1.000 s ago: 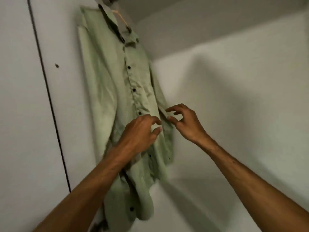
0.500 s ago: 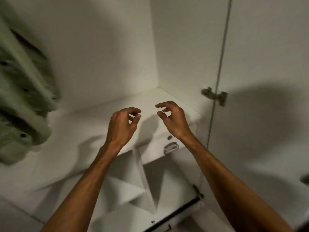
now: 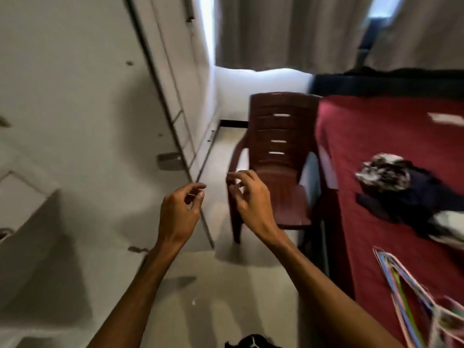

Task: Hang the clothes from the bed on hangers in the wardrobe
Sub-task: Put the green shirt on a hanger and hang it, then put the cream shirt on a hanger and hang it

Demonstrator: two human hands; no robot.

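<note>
Deep maroon across the bed cover point(image 3: 376, 146), reddish brown on the plastic chair point(image 3: 281, 146). Mottled black and white on the printed garment point(image 3: 384, 174), near-black navy on the dark garment point(image 3: 414, 199) beside it. Pastel pink, blue and green on the hangers point(image 3: 401, 292); off-white on the wardrobe door point(image 3: 75, 96), grey-beige on the curtains point(image 3: 288, 31).

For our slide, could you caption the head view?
Left hand, right hand empty between wardrobe and bed with clothes, hangers.
</note>
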